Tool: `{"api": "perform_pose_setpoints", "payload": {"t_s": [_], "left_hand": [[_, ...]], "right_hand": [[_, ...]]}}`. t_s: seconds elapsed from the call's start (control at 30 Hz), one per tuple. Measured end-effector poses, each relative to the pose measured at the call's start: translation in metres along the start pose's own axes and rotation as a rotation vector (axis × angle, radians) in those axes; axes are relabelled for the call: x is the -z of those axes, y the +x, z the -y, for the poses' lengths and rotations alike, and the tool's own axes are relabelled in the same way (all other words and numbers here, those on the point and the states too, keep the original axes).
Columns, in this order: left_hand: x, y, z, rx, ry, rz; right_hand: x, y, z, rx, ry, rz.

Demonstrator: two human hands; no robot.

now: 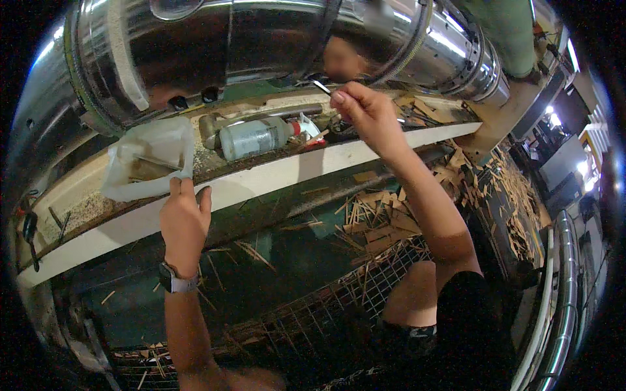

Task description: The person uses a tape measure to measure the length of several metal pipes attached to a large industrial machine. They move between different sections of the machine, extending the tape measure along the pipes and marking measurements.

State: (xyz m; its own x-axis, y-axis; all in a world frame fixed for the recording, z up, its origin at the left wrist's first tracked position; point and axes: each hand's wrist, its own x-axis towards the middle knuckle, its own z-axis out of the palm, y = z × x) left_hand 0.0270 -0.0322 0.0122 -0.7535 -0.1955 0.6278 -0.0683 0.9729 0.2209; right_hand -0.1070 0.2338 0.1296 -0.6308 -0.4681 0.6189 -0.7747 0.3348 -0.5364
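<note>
My right hand is raised above the ledge, its thumb and fingers pinched on a thin shiny metal strip that points up and left. Exactly what kind of tool the strip is, I cannot make out. My left hand reaches over the white beam, fingers stretched against the near corner of a cut-open translucent plastic container; the thumb stands apart from it. Inside the container is brownish residue, and a rod-like piece lies across it. A clear plastic bottle with a red neck lies on its side between my hands.
A polished metal cylinder spans the back. Behind the bottle lies a metal pipe. The white beam edges the ledge. Below are cardboard scraps and a wire grid. A black-handled tool hangs at far left.
</note>
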Motion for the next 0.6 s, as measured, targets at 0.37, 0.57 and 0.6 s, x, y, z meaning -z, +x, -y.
{"api": "perform_pose_setpoints", "payload": {"t_s": [0.37, 0.57, 0.6], "left_hand": [[-0.001, 0.005, -0.015, 0.087, 0.166, 0.039], [-0.003, 0.01, -0.016, 0.068, 0.203, 0.084], [-0.002, 0.01, -0.015, 0.07, 0.197, 0.081]], "right_hand": [[-0.087, -0.031, 0.025, -0.393, 1.29, -0.222], [-0.092, -0.025, 0.041, -0.419, 1.595, -0.246], [-0.094, -0.025, 0.042, -0.413, 1.648, -0.262]]}}
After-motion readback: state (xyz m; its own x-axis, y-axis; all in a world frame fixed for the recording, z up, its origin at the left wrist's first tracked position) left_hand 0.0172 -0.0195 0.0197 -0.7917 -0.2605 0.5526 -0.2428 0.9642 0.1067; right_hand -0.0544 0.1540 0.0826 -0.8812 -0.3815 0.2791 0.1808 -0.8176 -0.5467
